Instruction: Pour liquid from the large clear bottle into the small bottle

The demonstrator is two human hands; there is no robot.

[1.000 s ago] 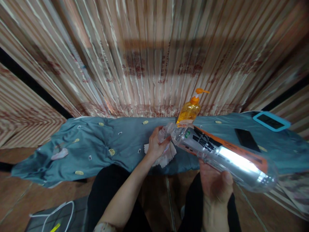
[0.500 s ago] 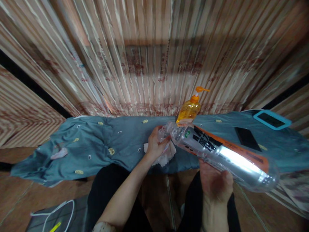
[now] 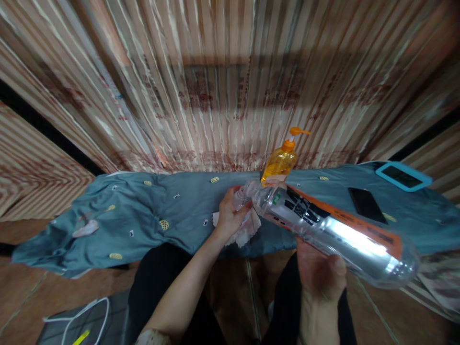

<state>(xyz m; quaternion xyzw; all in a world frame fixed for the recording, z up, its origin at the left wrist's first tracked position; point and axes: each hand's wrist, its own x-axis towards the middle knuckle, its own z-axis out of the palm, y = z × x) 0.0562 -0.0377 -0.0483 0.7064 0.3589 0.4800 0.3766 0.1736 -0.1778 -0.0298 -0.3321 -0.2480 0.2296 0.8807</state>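
A large clear plastic bottle (image 3: 334, 230) with a silver, black and orange label slants across the middle, its neck end at the left. My right hand (image 3: 319, 270) is wrapped around it from below. My left hand (image 3: 230, 213) is closed round a small clear container (image 3: 241, 197), which meets the bottle's neck. Whether the two are touching or only overlap in view, I cannot tell. Beneath my left hand lies a whitish cloth with a wavy edge (image 3: 247, 231). Just behind the neck stands an orange pump bottle (image 3: 279, 163) with yellow liquid.
Grey-blue patterned fabric (image 3: 190, 206) covers the long narrow surface. On its right lie a black phone (image 3: 366, 205) and a blue-framed device (image 3: 404, 176); a small pale item (image 3: 85, 228) is at the left. A striped curtain (image 3: 215, 96) hangs behind. A white cable (image 3: 82, 311) lies lower left.
The view has shifted slightly. Both hands keep their holds, and the large bottle stays almost as it was, its base end a touch lower and farther right.
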